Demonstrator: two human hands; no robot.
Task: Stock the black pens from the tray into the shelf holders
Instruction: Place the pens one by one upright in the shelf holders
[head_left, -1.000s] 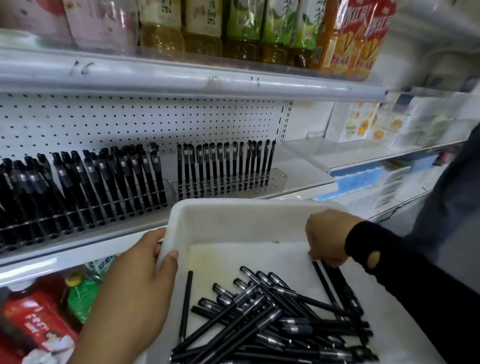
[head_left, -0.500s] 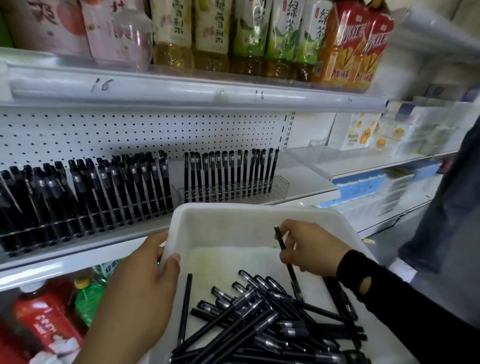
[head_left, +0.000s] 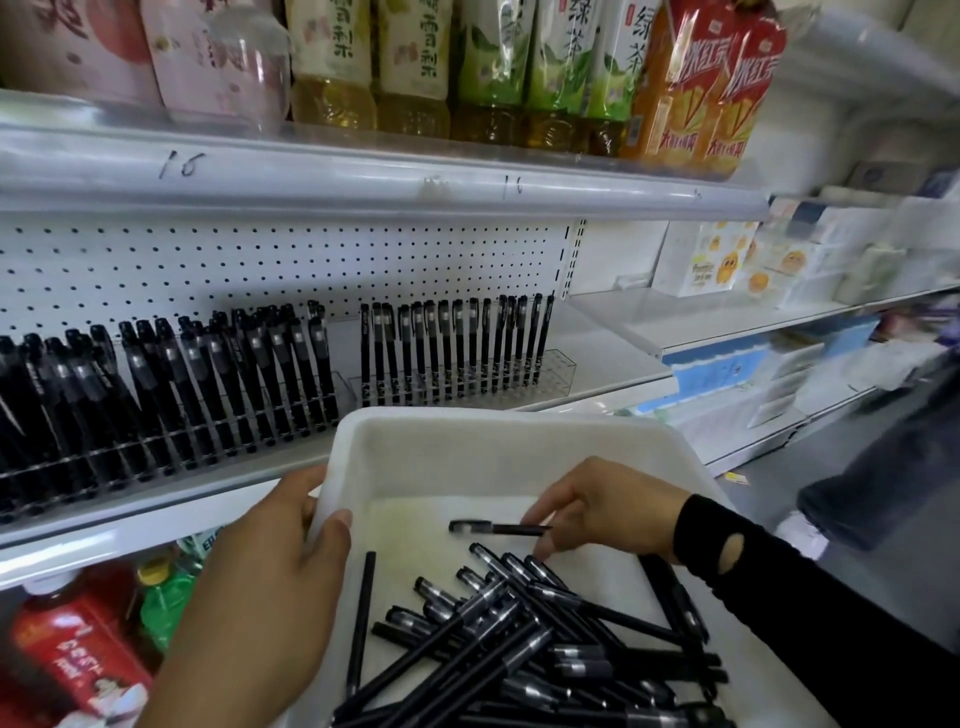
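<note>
Two holders are standing on the shelf (head_left: 597, 353), under a row of drink bottles (head_left: 415, 62). The left holder (head_left: 182, 395) is showing packed rows of leaning pens. The clear right holder (head_left: 558, 371) is carrying one upright row, with free slots showing at its right end.

The white tray (head_left: 493, 421) is sitting just in front of and below the shelf edge; what is bearing it from beneath is hidden. The left hand (head_left: 260, 587) is gripping the tray's left rim, thumb curled over the wall.

Inside, a loose pile of black pens (head_left: 519, 639) is lying crisscrossed in the near half, with the far half of the floor mostly bare. One stray pen (head_left: 362, 623) is lying apart beside the left wall.

The right hand (head_left: 608, 514) is hovering over the far half, its fingers (head_left: 545, 506) pinching a single pen (head_left: 493, 528) by one end. That pen is pointing sideways, roughly level, clip end leftward, clear of the pile.

Risk notes (judgement):
- The pinch is sitting at the barrel's very end, so the pen is liable to swing or slip on the way up.
- The pen is needing a turn to upright before entry. A tilted entry could miss the slot or knock the neighbouring pens askew.
- The grip on a single rim is looking marginal. Any tilt would send the pile sliding.
</note>
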